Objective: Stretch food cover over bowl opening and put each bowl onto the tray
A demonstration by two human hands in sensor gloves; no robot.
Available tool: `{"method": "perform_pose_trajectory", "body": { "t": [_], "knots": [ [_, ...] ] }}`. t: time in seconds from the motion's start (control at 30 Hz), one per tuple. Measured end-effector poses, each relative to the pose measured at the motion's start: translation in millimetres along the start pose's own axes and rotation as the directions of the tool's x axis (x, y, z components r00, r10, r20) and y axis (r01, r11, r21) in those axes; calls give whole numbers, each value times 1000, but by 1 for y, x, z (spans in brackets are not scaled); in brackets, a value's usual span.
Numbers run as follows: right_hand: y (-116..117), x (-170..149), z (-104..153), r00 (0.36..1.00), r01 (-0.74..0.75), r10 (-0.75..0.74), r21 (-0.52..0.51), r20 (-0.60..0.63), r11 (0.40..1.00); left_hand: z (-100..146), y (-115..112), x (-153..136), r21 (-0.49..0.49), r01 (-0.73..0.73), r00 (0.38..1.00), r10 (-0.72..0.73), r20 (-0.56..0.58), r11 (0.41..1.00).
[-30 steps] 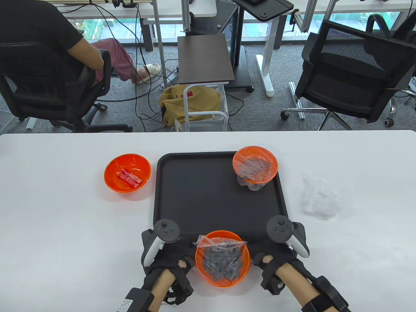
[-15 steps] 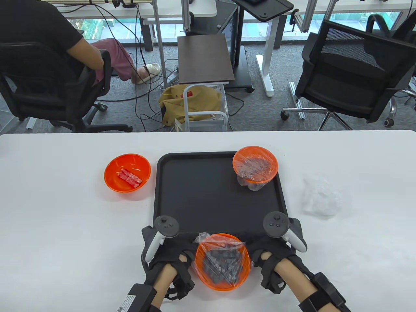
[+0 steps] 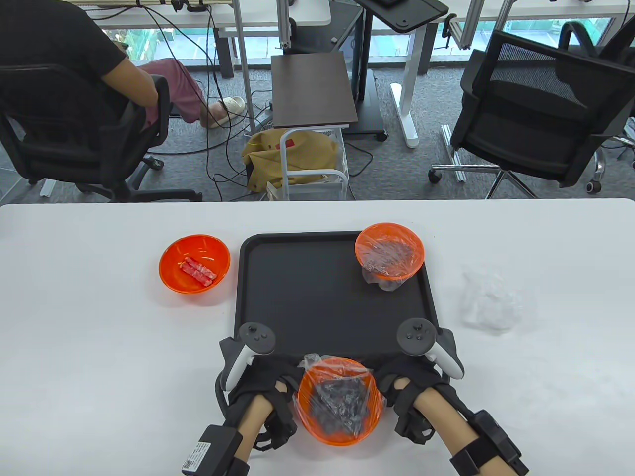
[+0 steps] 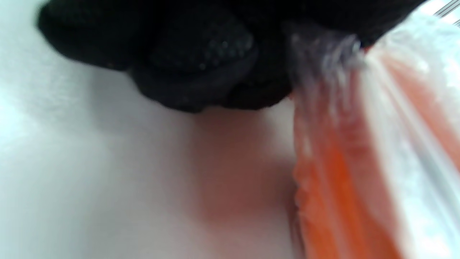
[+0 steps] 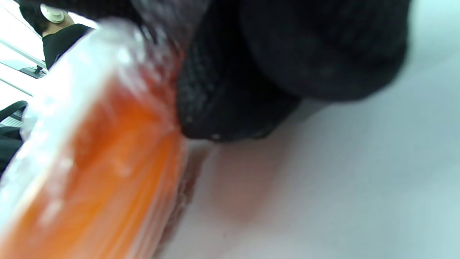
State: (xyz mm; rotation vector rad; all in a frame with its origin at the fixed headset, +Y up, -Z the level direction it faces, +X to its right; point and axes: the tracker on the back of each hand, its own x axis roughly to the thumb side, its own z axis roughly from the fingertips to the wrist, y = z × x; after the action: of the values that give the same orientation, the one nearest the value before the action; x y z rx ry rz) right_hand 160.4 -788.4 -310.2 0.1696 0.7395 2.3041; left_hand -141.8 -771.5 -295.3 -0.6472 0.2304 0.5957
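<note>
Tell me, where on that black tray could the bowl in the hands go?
Most of the tray floor lies bare: its whole left half and near edge. Only the far right corner is taken, by a covered bowl. The held bowl sits just outside the near edge.

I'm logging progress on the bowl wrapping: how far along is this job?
Done: one covered bowl sits at the tray's far right corner. In hand: the left hand and right hand are pulling a plastic cover down the sides of the near bowl, which sits on the table. Left: setting that bowl on the tray, then covering and moving the open bowl on the left; spare covers lie to the right.
</note>
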Motion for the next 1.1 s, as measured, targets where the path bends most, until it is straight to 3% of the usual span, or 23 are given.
{"method": "perform_pose_trajectory", "body": {
  "t": [0.2,0.77,0.93,1.1],
  "knots": [
    [2,-11,0,992,125,-125,19,-26,992,-1,0,1,2,1,1000,-1,-2,1000],
    [3,-8,15,993,71,-87,-188,-78,980,1,-3,-2,8,-13,1000,13,-1,1000],
    [3,-7,15,994,51,-70,-203,-88,978,4,-5,-2,46,1,1000,0,-9,999],
    [1,-7,20,989,39,-64,-187,-130,982,4,-6,-4,17,-12,1000,12,5,1000]
  ]
}}
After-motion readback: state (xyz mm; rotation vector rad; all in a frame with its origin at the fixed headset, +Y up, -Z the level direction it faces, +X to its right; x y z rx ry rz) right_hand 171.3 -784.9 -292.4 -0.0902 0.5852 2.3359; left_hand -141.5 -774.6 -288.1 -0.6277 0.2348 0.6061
